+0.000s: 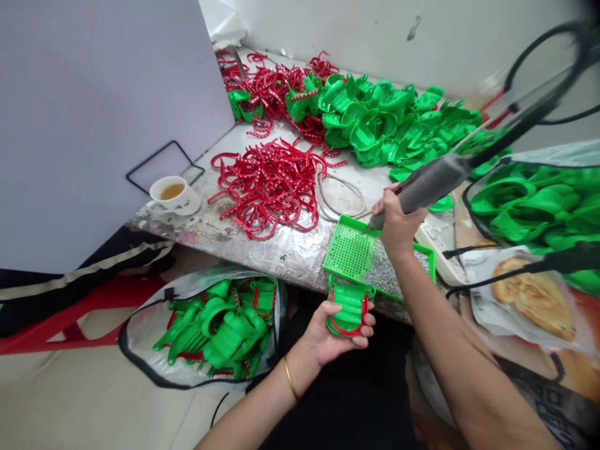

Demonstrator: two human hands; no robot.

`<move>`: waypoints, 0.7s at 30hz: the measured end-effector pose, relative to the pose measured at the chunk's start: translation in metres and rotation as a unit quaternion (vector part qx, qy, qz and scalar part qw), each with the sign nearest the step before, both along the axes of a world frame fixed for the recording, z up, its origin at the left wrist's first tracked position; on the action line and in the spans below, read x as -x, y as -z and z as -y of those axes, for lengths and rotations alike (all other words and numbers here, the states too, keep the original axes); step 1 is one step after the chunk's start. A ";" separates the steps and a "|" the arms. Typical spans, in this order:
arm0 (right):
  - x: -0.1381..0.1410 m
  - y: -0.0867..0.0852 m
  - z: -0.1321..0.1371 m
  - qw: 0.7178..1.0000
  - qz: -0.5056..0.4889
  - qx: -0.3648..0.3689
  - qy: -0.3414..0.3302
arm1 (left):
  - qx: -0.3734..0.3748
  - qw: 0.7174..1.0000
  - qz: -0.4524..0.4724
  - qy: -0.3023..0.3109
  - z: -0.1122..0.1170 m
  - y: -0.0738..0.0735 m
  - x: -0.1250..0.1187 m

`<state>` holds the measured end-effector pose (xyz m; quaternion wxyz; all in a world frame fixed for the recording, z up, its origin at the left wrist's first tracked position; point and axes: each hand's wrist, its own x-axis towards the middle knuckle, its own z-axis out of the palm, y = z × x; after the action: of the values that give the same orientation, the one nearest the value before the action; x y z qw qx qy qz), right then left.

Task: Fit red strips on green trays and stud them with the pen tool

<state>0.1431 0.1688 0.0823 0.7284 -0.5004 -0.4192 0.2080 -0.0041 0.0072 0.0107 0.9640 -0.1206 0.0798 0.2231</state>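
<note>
In my left hand (323, 334) is a green plastic part (347, 306) with a red strip along its edge, gripped between thumb and fingers at the table's front edge. My right hand (400, 222) is wrapped round a grey electric screwdriver (434, 181). Its tip points down at a green perforated tray (349, 250). Small silvery screws (384, 275) cover the tray's right part, while rows of holes show on its left. Whether a screw sits on the tip is too small to tell.
Red strips (276, 181) lie heaped on the table, with piled green parts (375, 119) behind. A cup of tea (174, 195) stands at the left edge. Bags of green parts flank me, left (225, 325) and right (539, 200). Bread (532, 297) lies at right.
</note>
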 end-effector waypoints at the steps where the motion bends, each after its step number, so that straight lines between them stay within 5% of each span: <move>1: 0.003 -0.007 0.007 1.000 -0.006 -0.008 -0.005 | 0.003 1.000 0.000 0.000 0.000 0.000 0.000; 6: 0.032 -0.039 0.064 0.996 -0.025 0.024 -0.085 | 0.007 1.000 0.007 -0.006 0.001 -0.004 0.000; 10: 0.055 -0.037 0.104 0.984 -0.051 0.066 -0.158 | -0.007 1.000 -0.001 -0.012 0.001 -0.005 0.000; 21: 0.071 -0.017 0.112 0.979 -0.070 0.094 -0.167 | -0.013 0.999 -0.047 -0.022 0.004 -0.001 0.000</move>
<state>0.0726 0.0565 0.0992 0.6609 -0.4731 -0.4235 0.3999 -0.0039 0.0036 0.0118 0.9554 -0.0997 0.1196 0.2510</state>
